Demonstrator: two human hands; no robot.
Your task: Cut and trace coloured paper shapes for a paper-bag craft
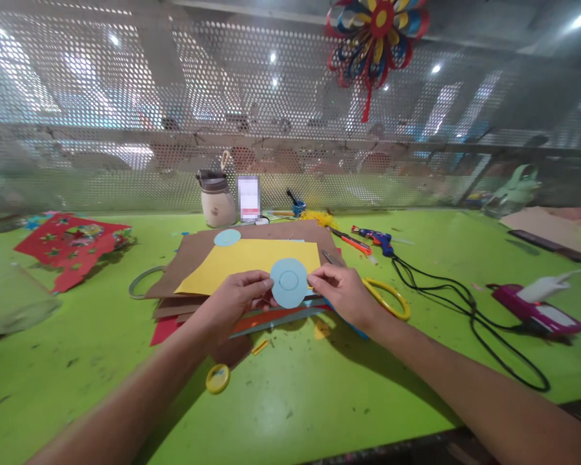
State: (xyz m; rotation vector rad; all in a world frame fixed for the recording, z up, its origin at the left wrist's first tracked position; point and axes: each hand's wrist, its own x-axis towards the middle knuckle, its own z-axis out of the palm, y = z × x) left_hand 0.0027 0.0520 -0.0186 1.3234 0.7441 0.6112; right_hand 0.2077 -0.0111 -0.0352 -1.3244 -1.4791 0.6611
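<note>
Both hands pinch the light blue paper disc [289,283], left hand [235,300] and right hand [347,294] gripping opposite edges above the yellow sheet [242,261] on the green counter [290,394].

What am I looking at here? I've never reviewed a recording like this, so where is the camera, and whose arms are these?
The single picture comes from a camera worn on a person's head, looking down at their own bare arms. The left hand and right hand together pinch a light blue paper disc by its edges. Below it lie a yellow sheet on brown card, all on a green table. Nearby are yellow-handled scissors, a blue glue gun with a black cord, a yellow tape roll and a red cut-out sheet.
</note>
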